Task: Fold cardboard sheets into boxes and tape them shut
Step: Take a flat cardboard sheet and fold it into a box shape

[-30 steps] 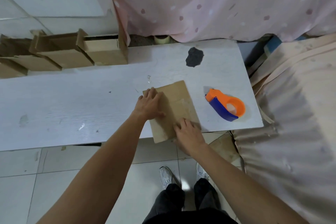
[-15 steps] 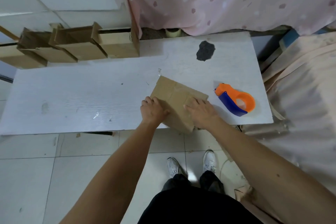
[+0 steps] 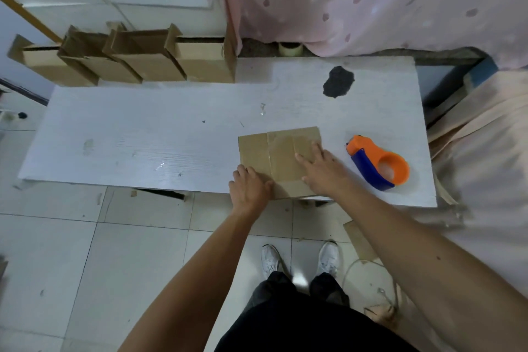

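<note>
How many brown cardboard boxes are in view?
5. Four open ones line the far left of the white table: leftmost box, second box, third box, fourth box. The taped flat box is touched by the left hand and right hand. Others may be hidden.

Matt brown cardboard box, glossy clear tape strip across it; white wood-grain tabletop faintly shiny; tape dispenser smooth orange-and-blue plastic.
</note>
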